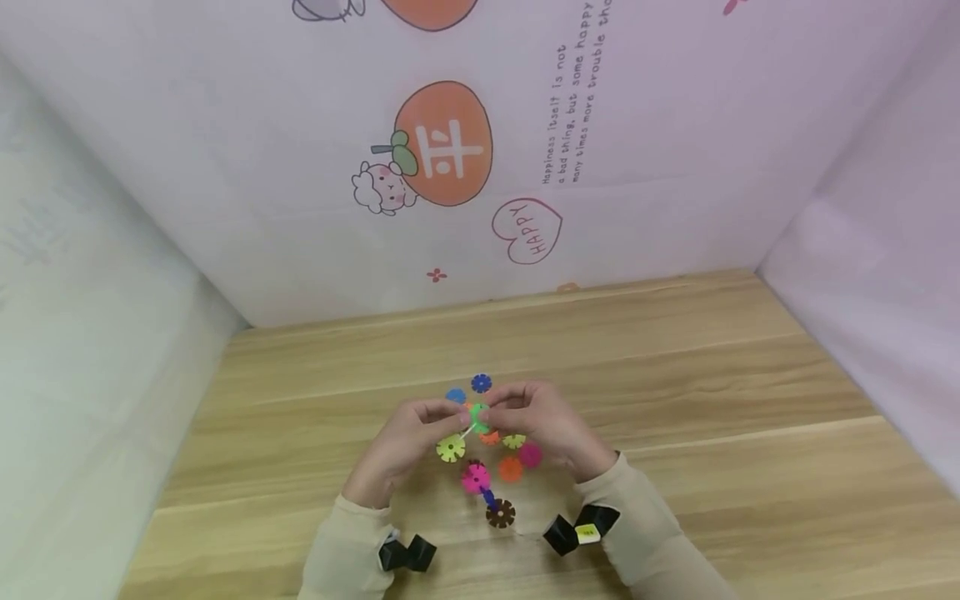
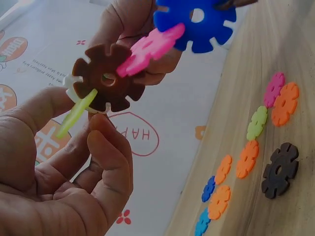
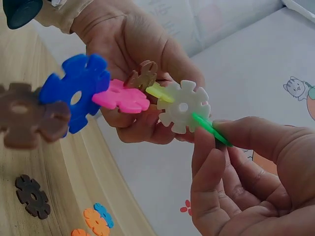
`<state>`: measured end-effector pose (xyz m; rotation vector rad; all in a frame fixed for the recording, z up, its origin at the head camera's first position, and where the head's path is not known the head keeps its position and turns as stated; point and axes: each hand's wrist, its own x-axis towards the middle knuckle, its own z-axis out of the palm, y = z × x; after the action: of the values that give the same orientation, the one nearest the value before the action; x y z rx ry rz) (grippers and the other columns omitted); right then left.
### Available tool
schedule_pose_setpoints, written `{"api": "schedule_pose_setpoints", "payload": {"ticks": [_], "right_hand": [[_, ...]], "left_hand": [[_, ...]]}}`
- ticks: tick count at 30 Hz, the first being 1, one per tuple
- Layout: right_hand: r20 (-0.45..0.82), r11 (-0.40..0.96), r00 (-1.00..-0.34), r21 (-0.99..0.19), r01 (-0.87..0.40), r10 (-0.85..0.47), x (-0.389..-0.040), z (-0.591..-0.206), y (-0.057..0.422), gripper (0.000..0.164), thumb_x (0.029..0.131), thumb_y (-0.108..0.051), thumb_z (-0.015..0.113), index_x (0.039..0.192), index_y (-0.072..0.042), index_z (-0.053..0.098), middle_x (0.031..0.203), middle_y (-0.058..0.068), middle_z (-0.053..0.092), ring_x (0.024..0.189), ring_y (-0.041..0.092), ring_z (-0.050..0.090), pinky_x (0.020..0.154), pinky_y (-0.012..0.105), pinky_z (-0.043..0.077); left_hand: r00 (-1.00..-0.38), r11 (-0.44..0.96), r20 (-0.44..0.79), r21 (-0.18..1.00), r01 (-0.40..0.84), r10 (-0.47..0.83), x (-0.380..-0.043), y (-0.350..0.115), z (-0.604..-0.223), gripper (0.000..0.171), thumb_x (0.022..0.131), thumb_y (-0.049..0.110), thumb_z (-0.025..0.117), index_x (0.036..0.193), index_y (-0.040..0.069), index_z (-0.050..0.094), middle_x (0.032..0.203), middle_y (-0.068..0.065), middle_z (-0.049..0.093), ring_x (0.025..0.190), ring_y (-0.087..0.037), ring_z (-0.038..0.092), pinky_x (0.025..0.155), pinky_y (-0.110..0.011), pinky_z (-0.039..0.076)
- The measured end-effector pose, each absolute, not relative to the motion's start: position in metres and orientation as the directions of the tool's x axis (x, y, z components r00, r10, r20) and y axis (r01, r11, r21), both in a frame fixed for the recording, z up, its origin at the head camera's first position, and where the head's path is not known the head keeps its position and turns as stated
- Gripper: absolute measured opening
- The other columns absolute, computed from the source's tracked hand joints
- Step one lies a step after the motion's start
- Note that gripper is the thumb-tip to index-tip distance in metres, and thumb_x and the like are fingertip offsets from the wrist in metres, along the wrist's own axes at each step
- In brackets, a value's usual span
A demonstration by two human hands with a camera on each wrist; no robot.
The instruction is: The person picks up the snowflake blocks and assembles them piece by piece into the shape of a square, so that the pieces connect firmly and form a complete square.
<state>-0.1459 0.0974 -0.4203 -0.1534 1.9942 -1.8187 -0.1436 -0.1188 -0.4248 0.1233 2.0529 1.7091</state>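
Observation:
My left hand point(image 1: 408, 437) pinches a white snowflake building disc point(image 3: 184, 106) that ends a chain of interlocking discs. From the white disc the chain runs through a yellow disc point(image 1: 451, 448), a brown disc point(image 2: 108, 77), a pink disc point(image 1: 476, 477) and a blue disc point(image 3: 76, 93) to another brown disc point(image 1: 500, 513), hanging toward the person. Opposite, my right hand point(image 1: 543, 421) pinches a bright green disc point(image 3: 211, 130) between thumb and fingertips. Its edge meets the white disc's rim in the right wrist view. Fingers cover part of both discs.
Loose discs lie on the wooden table point(image 1: 675, 375) under and beyond the hands: a dark blue one point(image 1: 482, 383), a magenta one point(image 1: 530, 454), several orange ones and a black one point(image 2: 279, 169). A printed white cloth wall point(image 1: 637, 225) rises behind the table.

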Motion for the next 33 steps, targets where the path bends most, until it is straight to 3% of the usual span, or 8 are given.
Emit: {"api": "schedule_pose_setpoints", "payload": {"ticks": [5,9,16,20,25,28,33], "right_hand": [[-0.2,0.141,-0.894,-0.978,0.155,-0.401,-0.146,-0.42,0.094,0.028,0.084,-0.027,0.08,0.102,-0.007,0.073,0.093,0.002,0.072,0.086,0.022,0.068,0.085,0.047,0.056],[-0.186,0.129,-0.889,-0.981,0.145,-0.419,-0.146,-0.421,0.093,0.028,0.085,-0.026,0.078,0.103,-0.006,0.074,0.094,0.003,0.072,0.086,0.024,0.067,0.084,0.048,0.056],[-0.184,0.17,-0.896,-0.978,0.123,-0.405,-0.151,-0.424,0.1,0.036,0.098,-0.034,0.061,0.113,-0.003,0.071,0.102,0.01,0.072,0.097,0.033,0.068,0.093,0.044,0.054],[-0.149,0.339,-0.928,-0.94,0.026,-0.342,-0.157,-0.431,0.108,0.032,0.098,-0.032,0.061,0.113,-0.005,0.071,0.104,0.014,0.073,0.097,0.029,0.069,0.087,0.039,0.057],[-0.101,0.613,-0.937,-0.779,-0.135,-0.334,-0.161,-0.438,0.116,0.015,0.088,-0.013,0.072,0.099,-0.002,0.073,0.087,0.006,0.072,0.076,0.014,0.064,0.069,0.026,0.056],[-0.151,0.703,-0.932,-0.698,-0.137,-0.331,-0.162,-0.438,0.12,0.005,0.081,-0.005,0.076,0.085,-0.003,0.072,0.076,0.002,0.066,0.067,0.013,0.058,0.061,0.025,0.051],[-0.24,0.791,-0.921,-0.602,-0.106,-0.306,-0.158,-0.44,0.121,0.017,0.072,-0.007,0.083,0.074,-0.006,0.066,0.07,0.002,0.059,0.066,0.016,0.052,0.058,0.027,0.044]], "left_hand": [[-0.879,0.209,-0.279,0.955,-0.212,0.387,-0.143,-0.121,-0.424,0.033,0.091,0.031,0.071,0.107,0.003,0.072,0.1,-0.001,0.07,0.099,-0.019,0.06,0.086,-0.033,0.049],[-0.874,0.18,-0.274,0.959,-0.219,0.401,-0.143,-0.121,-0.424,0.034,0.09,0.03,0.072,0.108,0.002,0.072,0.101,-0.002,0.071,0.099,-0.018,0.063,0.09,-0.034,0.052],[-0.879,0.156,-0.285,0.957,-0.242,0.382,-0.143,-0.124,-0.425,0.025,0.094,0.02,0.066,0.106,-0.002,0.067,0.086,0.001,0.069,0.083,-0.016,0.065,0.085,-0.031,0.056],[-0.898,0.167,-0.321,0.945,-0.282,0.302,-0.142,-0.129,-0.426,0.023,0.093,0.016,0.065,0.109,-0.001,0.066,0.088,-0.002,0.07,0.084,-0.017,0.065,0.086,-0.032,0.056],[-0.914,0.141,-0.321,0.945,-0.294,0.249,-0.141,-0.135,-0.423,0.026,0.093,0.013,0.064,0.114,-0.003,0.065,0.089,-0.001,0.067,0.083,-0.016,0.063,0.087,-0.032,0.055],[-0.922,0.134,-0.308,0.95,-0.283,0.236,-0.141,-0.138,-0.421,0.027,0.093,0.014,0.064,0.114,-0.004,0.065,0.086,0.0,0.065,0.082,-0.015,0.061,0.087,-0.031,0.054],[-0.923,0.11,-0.316,0.948,-0.299,0.221,-0.142,-0.142,-0.418,0.025,0.094,0.014,0.064,0.112,-0.003,0.066,0.085,0.0,0.066,0.08,-0.014,0.062,0.085,-0.03,0.055]]}}
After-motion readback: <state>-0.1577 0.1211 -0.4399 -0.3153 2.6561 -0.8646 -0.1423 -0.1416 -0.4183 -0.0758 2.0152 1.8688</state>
